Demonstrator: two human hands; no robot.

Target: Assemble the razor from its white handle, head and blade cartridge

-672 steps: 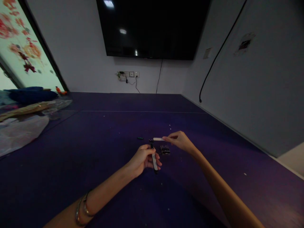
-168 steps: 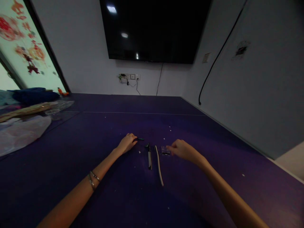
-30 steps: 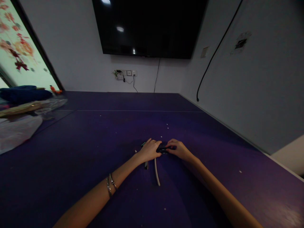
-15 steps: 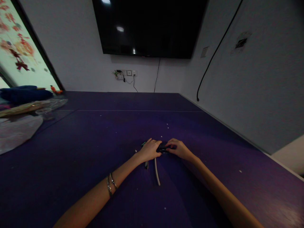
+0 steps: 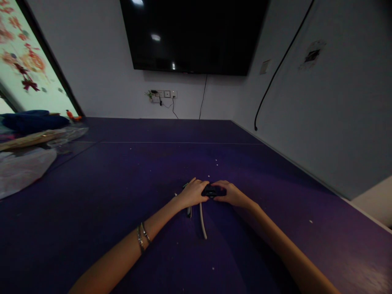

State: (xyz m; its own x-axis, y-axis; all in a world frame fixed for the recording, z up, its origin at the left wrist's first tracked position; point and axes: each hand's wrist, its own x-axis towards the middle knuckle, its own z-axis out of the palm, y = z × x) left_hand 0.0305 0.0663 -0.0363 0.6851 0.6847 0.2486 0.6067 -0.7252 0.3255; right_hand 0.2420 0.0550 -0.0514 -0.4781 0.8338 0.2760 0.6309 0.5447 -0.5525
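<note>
A small black block-like object (image 5: 210, 190) lies low over the purple surface, between my two hands; its exact kind is too dark to make out. My left hand (image 5: 193, 193) is closed on its left end, thumb toward me. At its right end, my right hand (image 5: 228, 193) curls with fingers and thumb around the edge. A pale cable or strip (image 5: 203, 224) runs toward me from under my left hand. Beside it, a short thin dark-and-light piece (image 5: 189, 211) sticks out from below the same hand, its upper part hidden.
The purple surface (image 5: 122, 228) stretches to the walls, with small white scraps on it. At far left lie blue cloth (image 5: 35, 121) and clear plastic wrapping (image 5: 27, 169). A black cable (image 5: 272, 79) hangs at right; a television (image 5: 196, 36) is mounted ahead.
My right hand's fingers have shifted slightly, now spread wider around the right end of the black object, showing more of it. My left hand stays in place.
</note>
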